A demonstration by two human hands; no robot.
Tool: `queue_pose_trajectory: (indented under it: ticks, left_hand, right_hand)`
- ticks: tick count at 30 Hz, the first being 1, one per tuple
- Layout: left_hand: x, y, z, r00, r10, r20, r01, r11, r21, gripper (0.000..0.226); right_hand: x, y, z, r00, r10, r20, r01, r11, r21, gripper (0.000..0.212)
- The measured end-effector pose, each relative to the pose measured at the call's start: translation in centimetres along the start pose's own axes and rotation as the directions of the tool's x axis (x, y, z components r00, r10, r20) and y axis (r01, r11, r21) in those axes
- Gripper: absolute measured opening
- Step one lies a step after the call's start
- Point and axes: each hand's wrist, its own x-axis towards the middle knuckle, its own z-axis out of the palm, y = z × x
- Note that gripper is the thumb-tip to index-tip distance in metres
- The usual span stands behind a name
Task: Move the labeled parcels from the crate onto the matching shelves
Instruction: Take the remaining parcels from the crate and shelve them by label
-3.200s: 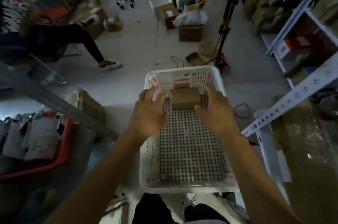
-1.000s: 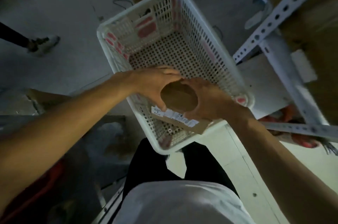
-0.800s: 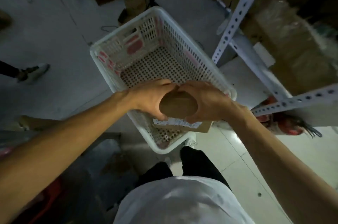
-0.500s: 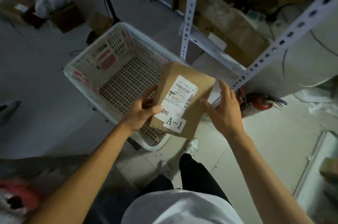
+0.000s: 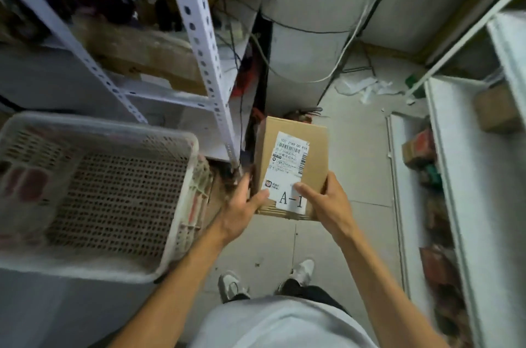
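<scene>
A brown cardboard parcel [image 5: 293, 168] is held above the tiled floor, its broad face turned up and its long axis running near to far. A white shipping label with barcodes covers that face, and "A-1" is printed at the near end. To its left sits the white perforated plastic crate [image 5: 176, 216], which looks empty, though blur obscures its far-left side.
</scene>
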Motion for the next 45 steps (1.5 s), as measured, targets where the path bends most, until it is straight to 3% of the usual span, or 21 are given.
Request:
queue_pose_trajectory:
  ticks: [5,12,15,20,24,29,37,45]
  left_hand:
    - [5.9,4.3,7.9,0.981,0.112,0.158,-0.143,0.97,0.196,0.076]
    - [13.5,9.6,17.2,0.944,0.18,0.278,-0.248,0.94,0.235,0.101]
    - [17.2,12.7,20.6,0.921,0.23,0.315,-0.29,0.944,0.158,0.102]
    - [23.5,20.5,26.2,0.835,0.419,0.357,-0.483,0.869,0.109,0.083]
    - [29.0,27.9,28.0,0.762,0.483,0.431,-0.55,0.834,0.039,0.093]
    - [34.8,35.6,29.1,0.665,0.57,0.482,-0.616,0.784,-0.078,0.093]
    - [42.4,43.4,28.8,0.595,0.589,0.546,-0.624,0.767,-0.148,0.087]
    - [50.2,47.3,30.7,0.599,0.601,0.53,-0.647,0.752,-0.123,0.085]
  right_hand:
    - [1.6,1.9,-9.0,0.988,-0.032,-0.152,0.04,0.998,0.049,0.058]
    - [5.7,3.4,-20.6,0.946,-0.074,-0.315,0.096,0.994,0.056,0.064]
    - [7.6,1.9,-25.3,0.914,-0.103,-0.393,0.135,0.989,0.055,0.065]
    - [11.4,-3.0,-32.5,0.823,-0.174,-0.541,0.226,0.974,0.031,0.058]
    - [15.1,-7.6,-37.0,0.735,-0.241,-0.634,0.296,0.955,-0.02,0.072]
    - [18.5,-13.9,-41.2,0.663,-0.321,-0.676,0.407,0.913,-0.034,0.063]
    - [24.7,-20.1,-44.9,0.584,-0.348,-0.734,0.414,0.905,-0.1,0.075]
    - [30.9,-22.9,-48.3,0.564,-0.352,-0.747,0.41,0.904,-0.117,0.074]
